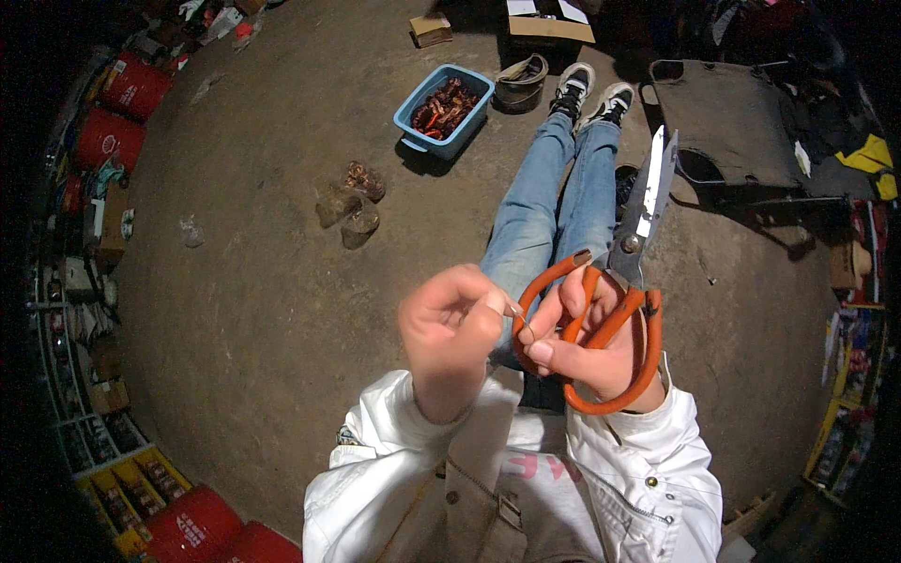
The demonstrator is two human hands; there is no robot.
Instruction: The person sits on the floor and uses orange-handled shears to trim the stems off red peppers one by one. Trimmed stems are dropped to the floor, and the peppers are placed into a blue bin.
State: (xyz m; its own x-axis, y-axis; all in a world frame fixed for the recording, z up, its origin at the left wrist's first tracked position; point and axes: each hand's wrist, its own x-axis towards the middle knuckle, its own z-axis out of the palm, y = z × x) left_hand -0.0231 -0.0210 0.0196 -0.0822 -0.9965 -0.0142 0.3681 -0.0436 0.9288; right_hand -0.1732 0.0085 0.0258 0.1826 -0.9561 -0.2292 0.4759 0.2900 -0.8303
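Observation:
My right hand has a large pair of scissors hooked over its fingers. Their orange-coated handle loops surround the hand, and the steel blades point up and away, almost together. The coating is broken at the loop ends. Between the right thumb and forefinger a thin wire-like strand is pinched. My left hand, curled with thumb against forefinger, grips the strand's other end. Both hands are close together above my lap, in front of my outstretched legs in jeans. The left fingertips partly hide the strand.
A blue plastic bin of reddish-brown pieces stands ahead beside a dark bucket. Several plastic bags lie on the concrete floor. A folding chair is at right; red drums and stocked shelves line the left.

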